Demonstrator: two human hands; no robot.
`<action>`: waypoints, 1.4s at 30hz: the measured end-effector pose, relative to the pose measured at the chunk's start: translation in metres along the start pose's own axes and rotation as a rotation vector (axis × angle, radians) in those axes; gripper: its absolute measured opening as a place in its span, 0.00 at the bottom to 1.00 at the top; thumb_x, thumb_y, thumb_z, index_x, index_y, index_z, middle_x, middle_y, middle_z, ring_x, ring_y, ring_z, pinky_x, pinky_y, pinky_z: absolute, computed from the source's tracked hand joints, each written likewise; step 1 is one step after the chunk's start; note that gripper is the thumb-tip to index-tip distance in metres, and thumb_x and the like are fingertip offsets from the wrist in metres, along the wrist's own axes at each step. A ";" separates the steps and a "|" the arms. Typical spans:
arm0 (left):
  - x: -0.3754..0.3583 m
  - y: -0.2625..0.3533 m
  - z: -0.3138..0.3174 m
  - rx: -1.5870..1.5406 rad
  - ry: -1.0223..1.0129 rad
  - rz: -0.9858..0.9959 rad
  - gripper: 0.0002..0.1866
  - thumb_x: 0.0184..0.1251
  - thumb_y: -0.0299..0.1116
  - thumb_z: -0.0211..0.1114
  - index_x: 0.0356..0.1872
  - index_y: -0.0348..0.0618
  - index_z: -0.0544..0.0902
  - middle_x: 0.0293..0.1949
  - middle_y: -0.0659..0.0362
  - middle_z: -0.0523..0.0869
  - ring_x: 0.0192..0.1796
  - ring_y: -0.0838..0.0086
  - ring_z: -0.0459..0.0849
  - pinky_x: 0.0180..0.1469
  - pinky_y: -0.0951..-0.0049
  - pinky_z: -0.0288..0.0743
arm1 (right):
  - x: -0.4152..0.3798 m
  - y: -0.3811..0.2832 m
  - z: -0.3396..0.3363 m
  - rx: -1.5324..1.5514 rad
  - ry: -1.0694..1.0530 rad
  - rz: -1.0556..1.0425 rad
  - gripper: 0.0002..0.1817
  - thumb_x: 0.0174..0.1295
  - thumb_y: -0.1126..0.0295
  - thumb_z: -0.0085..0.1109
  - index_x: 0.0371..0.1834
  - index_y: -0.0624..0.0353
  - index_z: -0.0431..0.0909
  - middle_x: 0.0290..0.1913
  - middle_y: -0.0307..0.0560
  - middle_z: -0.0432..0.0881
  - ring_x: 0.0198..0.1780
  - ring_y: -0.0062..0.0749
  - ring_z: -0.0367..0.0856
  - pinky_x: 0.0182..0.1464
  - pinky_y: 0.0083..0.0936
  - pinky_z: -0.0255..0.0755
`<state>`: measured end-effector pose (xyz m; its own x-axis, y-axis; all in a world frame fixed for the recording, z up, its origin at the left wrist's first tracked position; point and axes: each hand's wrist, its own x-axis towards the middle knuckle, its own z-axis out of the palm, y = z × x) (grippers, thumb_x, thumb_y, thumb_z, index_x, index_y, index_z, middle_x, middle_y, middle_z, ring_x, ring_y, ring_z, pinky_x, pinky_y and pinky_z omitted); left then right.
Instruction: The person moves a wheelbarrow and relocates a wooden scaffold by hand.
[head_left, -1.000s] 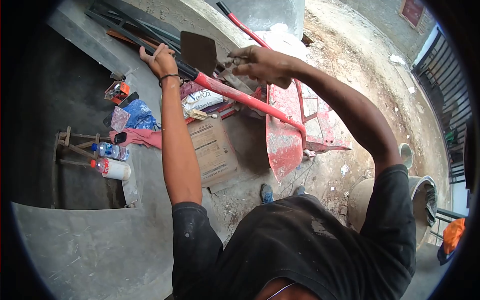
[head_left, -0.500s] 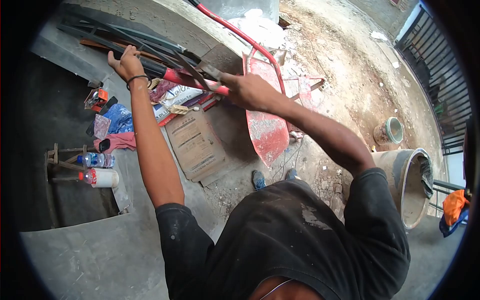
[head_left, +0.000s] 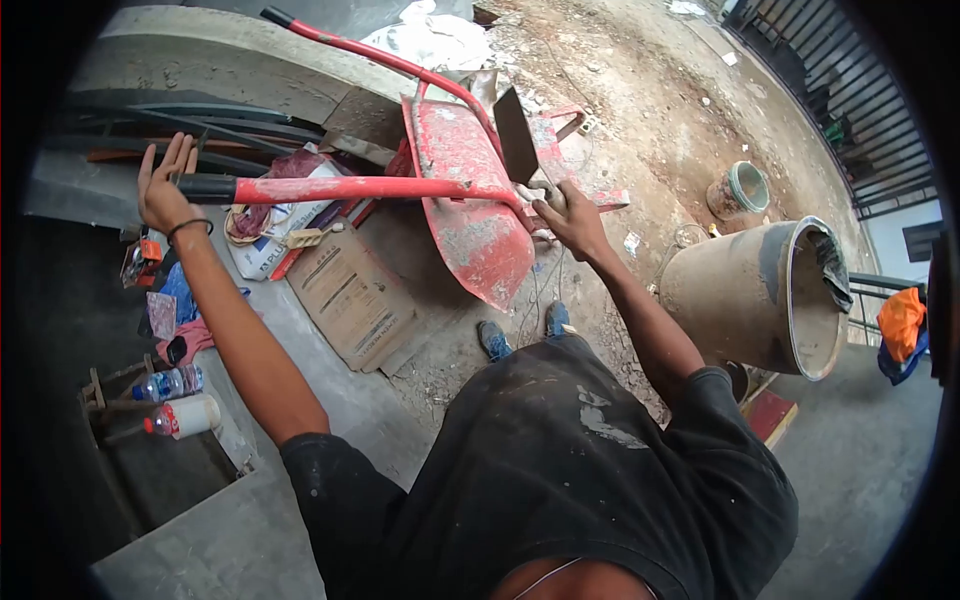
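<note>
A red wheelbarrow (head_left: 475, 235) with a scuffed, cement-spattered tray lies tipped, its two handles pointing left. At the end of the nearer handle, my left hand (head_left: 170, 195) has its fingers stretched out, and the palm rests by the black grip (head_left: 207, 188). My right hand (head_left: 572, 222) is closed round the handle of a plastering trowel. The dark rectangular blade of this trowel (head_left: 516, 137) points up, in front of the wheelbarrow's frame. Part of the trowel's handle is hidden by my fingers.
Below the handle lie cement bags (head_left: 350, 295) and a white printed sack (head_left: 275, 250). Bottles (head_left: 188, 417) stand at the left beside a floor opening. To the right are a large drum (head_left: 735, 290) and a bucket (head_left: 738, 192). A low wall (head_left: 250, 70) runs behind.
My right hand has carried the trowel away from the nearer handle, rightward toward the wheelbarrow's frame. My left hand stays spread at the grip. The view has shifted, showing more of the wheelbarrow.
</note>
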<state>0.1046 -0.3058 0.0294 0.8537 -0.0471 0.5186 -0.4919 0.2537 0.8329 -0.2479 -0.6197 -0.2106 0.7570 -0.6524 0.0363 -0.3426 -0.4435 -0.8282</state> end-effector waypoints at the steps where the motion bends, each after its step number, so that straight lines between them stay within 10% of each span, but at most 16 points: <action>1: -0.003 0.005 0.002 0.005 -0.013 -0.049 0.31 0.47 0.16 0.43 0.59 0.22 0.60 0.48 0.24 0.73 0.49 0.37 0.79 0.51 0.54 0.80 | -0.005 0.039 0.008 -0.027 0.005 0.033 0.24 0.52 0.52 0.63 0.43 0.60 0.74 0.33 0.61 0.81 0.36 0.54 0.81 0.38 0.40 0.73; 3: -0.002 0.007 0.004 0.006 -0.030 -0.103 0.32 0.44 0.16 0.42 0.59 0.22 0.61 0.48 0.25 0.74 0.49 0.38 0.79 0.51 0.54 0.80 | -0.037 0.077 0.011 -0.062 0.087 0.145 0.22 0.52 0.55 0.64 0.37 0.64 0.74 0.29 0.56 0.80 0.30 0.39 0.79 0.34 0.34 0.72; 11: 0.004 0.006 0.013 0.090 -0.047 -0.093 0.30 0.44 0.18 0.43 0.56 0.18 0.64 0.48 0.26 0.75 0.48 0.39 0.80 0.51 0.56 0.81 | -0.123 0.171 0.003 -0.102 -0.058 0.592 0.17 0.46 0.65 0.60 0.34 0.69 0.76 0.19 0.55 0.79 0.20 0.38 0.79 0.27 0.34 0.74; 26: -0.002 0.010 0.009 0.091 -0.062 -0.127 0.28 0.49 0.20 0.41 0.57 0.22 0.65 0.49 0.29 0.75 0.50 0.43 0.80 0.52 0.59 0.80 | -0.105 0.144 0.034 -0.145 -0.199 0.453 0.22 0.45 0.66 0.60 0.43 0.67 0.75 0.25 0.53 0.81 0.24 0.35 0.80 0.30 0.31 0.74; 42: -0.003 0.009 0.008 0.216 0.036 -0.118 0.28 0.52 0.23 0.45 0.58 0.23 0.67 0.50 0.33 0.77 0.51 0.47 0.80 0.55 0.59 0.76 | 0.011 0.143 -0.051 1.180 0.179 0.728 0.17 0.56 0.76 0.58 0.47 0.58 0.64 0.26 0.42 0.75 0.21 0.27 0.76 0.19 0.23 0.74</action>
<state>0.0962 -0.3110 0.0364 0.9112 -0.0290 0.4109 -0.4099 0.0355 0.9114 -0.3167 -0.7217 -0.3001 0.5028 -0.6179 -0.6045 0.1090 0.7390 -0.6648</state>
